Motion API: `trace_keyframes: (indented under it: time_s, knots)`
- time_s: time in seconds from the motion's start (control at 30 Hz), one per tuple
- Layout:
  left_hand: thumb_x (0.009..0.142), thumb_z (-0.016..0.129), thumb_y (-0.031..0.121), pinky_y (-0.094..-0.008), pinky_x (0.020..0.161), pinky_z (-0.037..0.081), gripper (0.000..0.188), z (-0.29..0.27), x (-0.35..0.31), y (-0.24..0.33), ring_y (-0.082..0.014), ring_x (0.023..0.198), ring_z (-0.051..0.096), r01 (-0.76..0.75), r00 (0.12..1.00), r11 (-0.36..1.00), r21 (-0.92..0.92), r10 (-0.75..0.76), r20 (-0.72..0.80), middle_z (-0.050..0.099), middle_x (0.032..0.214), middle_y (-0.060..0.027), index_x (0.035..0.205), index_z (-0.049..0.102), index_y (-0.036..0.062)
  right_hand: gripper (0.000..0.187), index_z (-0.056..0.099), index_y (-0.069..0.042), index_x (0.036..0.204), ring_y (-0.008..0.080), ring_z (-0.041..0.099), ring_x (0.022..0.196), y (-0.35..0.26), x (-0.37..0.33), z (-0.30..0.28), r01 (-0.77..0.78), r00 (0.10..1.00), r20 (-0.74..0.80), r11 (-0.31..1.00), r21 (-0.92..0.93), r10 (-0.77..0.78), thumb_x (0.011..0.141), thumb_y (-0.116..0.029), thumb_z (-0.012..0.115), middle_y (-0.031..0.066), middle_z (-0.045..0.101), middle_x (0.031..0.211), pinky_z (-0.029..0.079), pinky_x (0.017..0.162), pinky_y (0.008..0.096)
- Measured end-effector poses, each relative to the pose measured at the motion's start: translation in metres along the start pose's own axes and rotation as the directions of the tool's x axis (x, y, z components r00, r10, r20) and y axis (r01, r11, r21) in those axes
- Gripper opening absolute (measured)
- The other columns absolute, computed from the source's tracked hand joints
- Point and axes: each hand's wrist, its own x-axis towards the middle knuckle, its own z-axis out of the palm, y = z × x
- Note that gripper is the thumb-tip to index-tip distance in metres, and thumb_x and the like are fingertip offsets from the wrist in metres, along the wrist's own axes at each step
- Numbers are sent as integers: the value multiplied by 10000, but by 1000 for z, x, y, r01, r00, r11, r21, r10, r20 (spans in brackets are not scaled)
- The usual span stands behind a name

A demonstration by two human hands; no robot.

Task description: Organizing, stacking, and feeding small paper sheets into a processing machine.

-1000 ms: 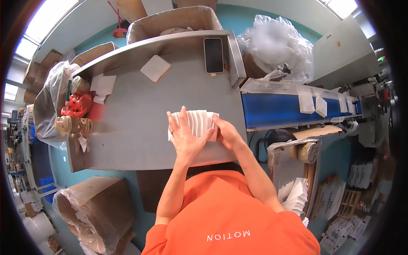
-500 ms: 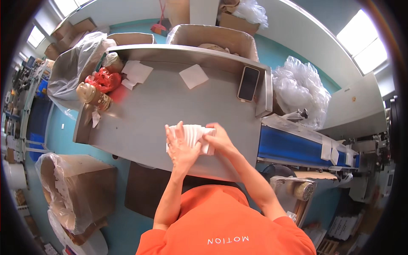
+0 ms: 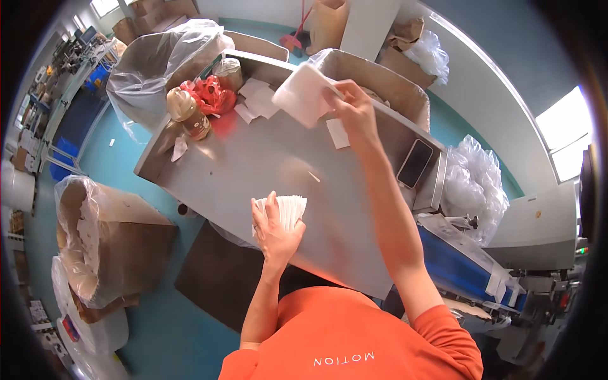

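Over the near part of the metal table (image 3: 253,164), my left hand (image 3: 278,239) is wrapped round a fanned stack of thin white sheets (image 3: 294,208). My right hand (image 3: 356,115) is stretched far out over the back of the table. A white sheet (image 3: 304,95), smeared by motion, is pinched between its fingers; whether it is one layer or several I cannot tell. Beneath and beside it lie loose white pieces (image 3: 258,101) and another white piece (image 3: 338,133), partly hidden by my right arm.
A brown bottle (image 3: 193,120) and a red plastic bag (image 3: 212,96) stand at the table's far left. A phone (image 3: 415,163) lies by the right rim. Around the table are cardboard boxes (image 3: 139,247), a bag of clear plastic (image 3: 472,190) and a blue conveyor (image 3: 453,263).
My right hand has left the stack and swung up and away with a white sheet. My left hand still grips the stack. The view has turned, so the table appears tilted.
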Motion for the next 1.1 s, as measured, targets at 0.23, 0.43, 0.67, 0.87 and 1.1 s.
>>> trace_keyframes:
  time_s: [0.23,0.43,0.67,0.87,1.1]
  knots:
    - [684,763,213,-548,1059,345,855,-6,10,-4,-474,1353,320,66,998,998,-24,-66,13,244,1465,-322,1431,352,151,242,619,-49,1008,82,529,717,77,-158,-142,-550,811,-138,822,151,568,935,-278,647,1,602,843,429,633,223]
    - [704,749,177,-540,1085,312,845,-8,10,3,-475,1391,256,59,995,998,15,-60,83,304,1418,-321,1429,320,115,408,605,-35,1114,386,533,1133,55,-267,-153,-450,815,-429,-39,-892,389,834,-313,712,208,574,1191,433,935,435]
    - [708,724,175,-529,1074,328,824,-1,12,11,-459,1372,299,15,997,998,56,-20,74,315,1425,-291,1433,337,119,370,557,-5,1189,420,527,1154,93,-110,-72,138,988,74,582,-802,-133,860,-127,675,246,525,1240,432,986,421]
    - [683,760,161,-538,1061,344,834,6,17,11,-465,1357,312,-23,996,1000,20,21,90,323,1410,-302,1418,371,101,241,587,-28,905,320,565,921,209,-4,-58,148,975,138,46,-988,-177,777,-175,729,158,579,978,504,823,392]
    - [688,748,156,-547,1046,355,826,3,16,8,-470,1338,328,-28,997,999,33,26,66,341,1386,-295,1419,366,112,156,642,-13,846,336,619,864,208,-3,-59,213,954,190,77,-974,-234,739,-119,684,155,643,907,534,762,397]
